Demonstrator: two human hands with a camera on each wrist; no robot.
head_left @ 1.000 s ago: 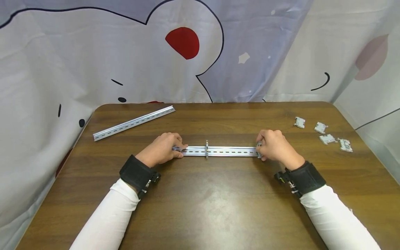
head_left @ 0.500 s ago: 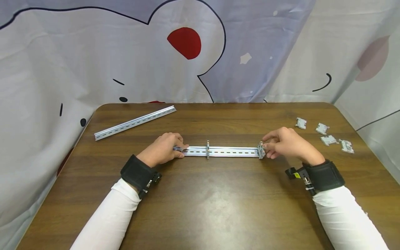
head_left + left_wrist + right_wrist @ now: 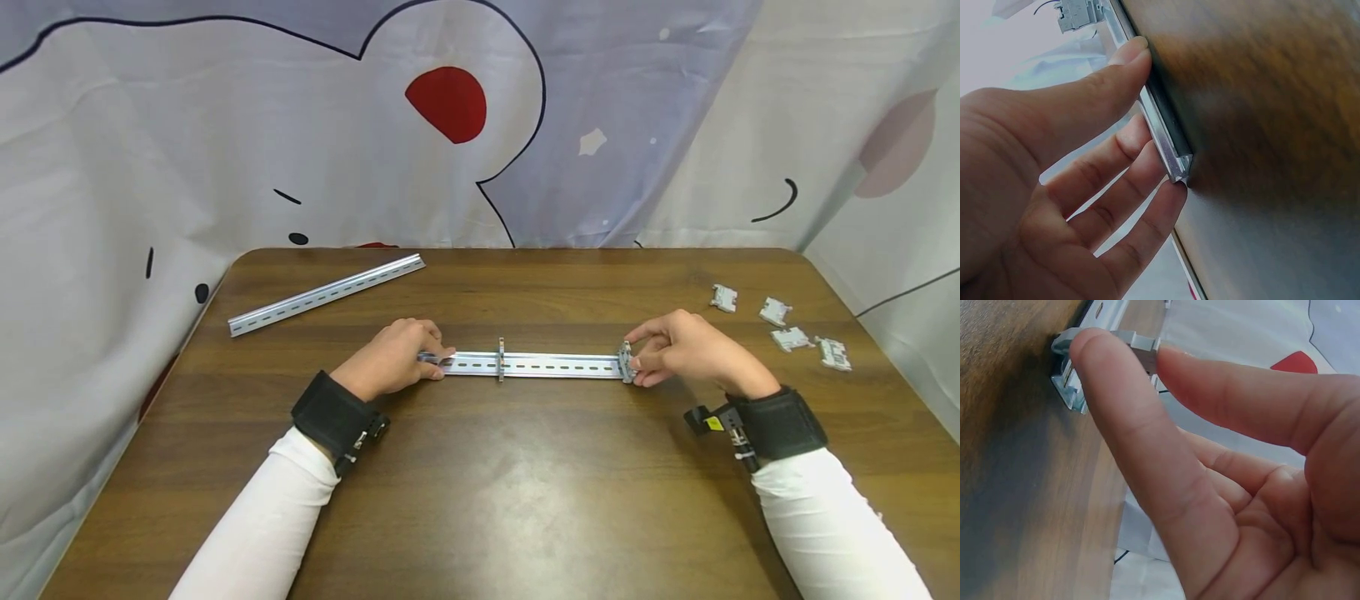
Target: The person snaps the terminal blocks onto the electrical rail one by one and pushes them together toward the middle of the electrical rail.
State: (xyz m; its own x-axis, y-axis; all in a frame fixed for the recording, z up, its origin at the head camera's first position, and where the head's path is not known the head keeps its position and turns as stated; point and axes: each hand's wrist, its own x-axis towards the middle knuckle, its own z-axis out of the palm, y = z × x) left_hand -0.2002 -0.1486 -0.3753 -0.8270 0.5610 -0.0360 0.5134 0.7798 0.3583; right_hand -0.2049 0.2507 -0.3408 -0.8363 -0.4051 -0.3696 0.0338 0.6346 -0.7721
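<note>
- My left hand (image 3: 393,358) pinches one end of a silver, slotted metal rail (image 3: 558,365), thumb along one edge, fingers along the other; the rail lies on the brown wood-grain table (image 3: 480,483).
- My right thumb and forefinger pinch a slim grey plastic block (image 3: 626,363) at the rail's other end; that right hand (image 3: 693,354) comes in from beyond the rail's tip.
- Between my hands, a thin grey upright piece (image 3: 501,360) stands across the rail.
- I can't tell whether the grey block's feet are both hooked; if one isn't, pressure could tip it loose.
- Sitting so near the end, it could slide off if I pull outward.
- Should my left grip slacken, a sideways push might swivel the rail.
</note>
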